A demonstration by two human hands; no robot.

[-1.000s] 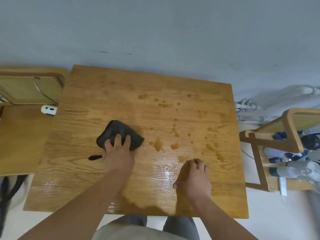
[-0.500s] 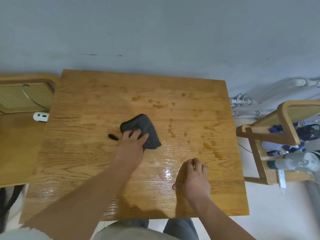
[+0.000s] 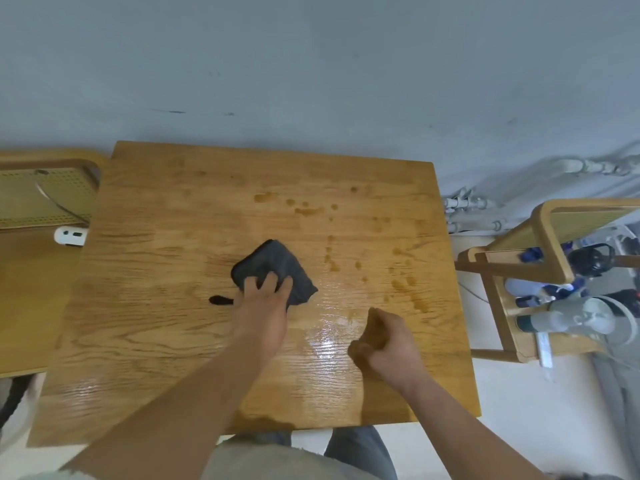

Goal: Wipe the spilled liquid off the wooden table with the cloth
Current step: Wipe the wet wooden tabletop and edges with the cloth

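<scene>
My right hand (image 3: 384, 344) rests nearest me on the square light-brown wooden table (image 3: 156, 358), its fingers curled into a fist around nothing. Just beyond it, a wet, shiny smear of spilled liquid (image 3: 329, 330) glints on the wood. Farther off to the left, my left hand (image 3: 265, 306) presses flat, fingers spread, on the crumpled dark grey cloth (image 3: 273, 265) near the table's middle. Beyond the cloth and to its right, scattered brown drops (image 3: 308, 211) dot the far half.
</scene>
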